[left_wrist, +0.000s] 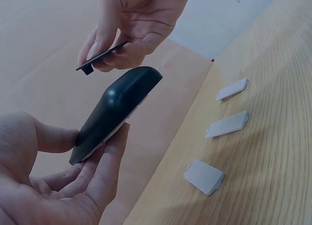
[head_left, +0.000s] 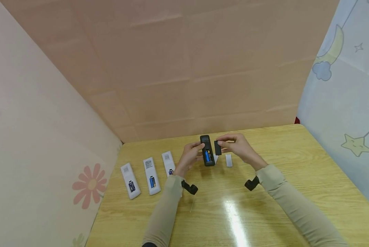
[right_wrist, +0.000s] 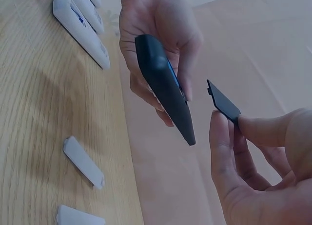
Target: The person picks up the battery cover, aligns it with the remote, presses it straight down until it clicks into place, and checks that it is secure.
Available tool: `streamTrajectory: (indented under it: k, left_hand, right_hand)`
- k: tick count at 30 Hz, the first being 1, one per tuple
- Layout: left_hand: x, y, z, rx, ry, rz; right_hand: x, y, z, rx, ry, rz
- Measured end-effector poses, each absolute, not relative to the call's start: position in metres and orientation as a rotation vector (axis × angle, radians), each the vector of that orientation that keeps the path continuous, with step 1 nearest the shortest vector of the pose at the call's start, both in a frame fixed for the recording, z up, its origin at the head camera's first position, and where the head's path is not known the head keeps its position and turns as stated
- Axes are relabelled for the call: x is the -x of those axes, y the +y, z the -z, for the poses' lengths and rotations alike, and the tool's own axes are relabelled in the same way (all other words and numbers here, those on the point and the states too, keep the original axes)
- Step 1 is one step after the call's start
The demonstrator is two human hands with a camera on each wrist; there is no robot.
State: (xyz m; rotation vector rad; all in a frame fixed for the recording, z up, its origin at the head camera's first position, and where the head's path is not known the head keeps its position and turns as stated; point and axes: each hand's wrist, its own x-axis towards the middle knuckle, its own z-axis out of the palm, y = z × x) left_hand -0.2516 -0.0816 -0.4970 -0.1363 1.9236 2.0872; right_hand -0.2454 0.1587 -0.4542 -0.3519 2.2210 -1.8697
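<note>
My left hand (head_left: pixel 189 156) grips a black remote control (head_left: pixel 205 140) by its sides, thumb on one edge and fingers on the other. Its back faces up in the head view, with the battery compartment uncovered and batteries (head_left: pixel 207 155), one of them blue, showing inside. Just to the right, my right hand (head_left: pixel 238 148) pinches a black battery cover (head_left: pixel 217 148) between thumb and fingers. A narrow gap separates the cover from the remote. In the right wrist view the cover (right_wrist: pixel 224 101) tilts, a small tab at its upper end.
Three white remotes (head_left: pixel 130 180) (head_left: pixel 152 176) (head_left: pixel 168 161) lie face down on the left of the wooden table (head_left: pixel 283 161), batteries showing in their compartments. Three white battery covers (left_wrist: pixel 232 89) (left_wrist: pixel 227 124) (left_wrist: pixel 204 177) lie on the table beneath the hands. A tan backdrop rises behind the table.
</note>
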Motion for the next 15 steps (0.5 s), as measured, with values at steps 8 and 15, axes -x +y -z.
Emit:
streamTrajectory:
  k: [8,15]
  left_hand:
    - [0.2522,-0.0793,0.4964,0.124,1.919,-2.094]
    - [0.2530,-0.0774,0.4989,0.139,1.925,-2.094]
  right_hand:
    - [0.2451,0.1524,0.4563,0.376,2.228,1.854]
    - [0.2447,0.1481,0.4574,0.397,2.222,1.843]
